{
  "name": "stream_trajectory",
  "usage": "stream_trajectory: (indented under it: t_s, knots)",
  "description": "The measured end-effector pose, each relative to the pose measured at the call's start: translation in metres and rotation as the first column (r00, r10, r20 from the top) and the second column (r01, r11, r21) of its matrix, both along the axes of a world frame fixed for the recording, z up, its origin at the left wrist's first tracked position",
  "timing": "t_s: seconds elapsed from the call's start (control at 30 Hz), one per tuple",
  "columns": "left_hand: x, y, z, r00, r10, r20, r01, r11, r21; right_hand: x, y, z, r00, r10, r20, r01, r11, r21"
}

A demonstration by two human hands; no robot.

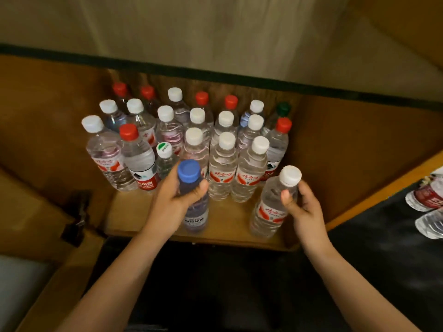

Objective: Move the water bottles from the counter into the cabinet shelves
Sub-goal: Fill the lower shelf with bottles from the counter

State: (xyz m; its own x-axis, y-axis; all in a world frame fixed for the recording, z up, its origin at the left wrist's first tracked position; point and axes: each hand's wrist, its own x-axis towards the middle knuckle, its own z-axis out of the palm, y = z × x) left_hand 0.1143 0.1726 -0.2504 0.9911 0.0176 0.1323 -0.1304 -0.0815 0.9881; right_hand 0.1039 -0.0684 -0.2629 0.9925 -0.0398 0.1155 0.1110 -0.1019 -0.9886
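I hold two bottles at the front of the shelf (134, 221), both just ahead of the pack (191, 130) of upright bottles already stored there. My left hand (172, 200) wraps its fingers and thumb round the neck of the blue-cap bottle (194, 207), which stands, or hangs just above, the bare wood in front of the pack's middle. My right hand (303, 207) pinches the white-cap bottle (269, 209) below its cap, front and right of the pack; it leans slightly and I cannot tell whether its base is down yet.

The risk, as I judge it, lies in the crowding. The pack stands cap to cap, bottles touching, and a nudge from either bottle could tip the front row back into the rest. The blue-cap bottle sits close to the shelf's front edge; set down short, it could roll off into the dark gap below. Gripping high on the neck also lets a base swing.

The shelf is plain brown wood, boxed by cabinet side walls left and right of the pack, under a pale wall with a dark strip. Far right of the pack, more bottles (429, 204) lie on a black counter (383, 236), not yet moved.
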Motion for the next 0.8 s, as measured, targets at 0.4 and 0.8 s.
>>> stream_trajectory:
  t_s: [0.4, 0.8]
  knots:
    - [0.010, 0.009, -0.021, 0.992, -0.032, -0.119, 0.036, 0.999, 0.034, 0.056, 0.001, -0.024, 0.987, -0.149, -0.063, 0.154, 0.985, 0.083]
    - [-0.012, -0.007, -0.055, 0.953, 0.186, -0.237, -0.186, 0.982, 0.023, 0.061, 0.013, -0.070, 0.947, -0.157, -0.282, 0.214, 0.959, 0.184]
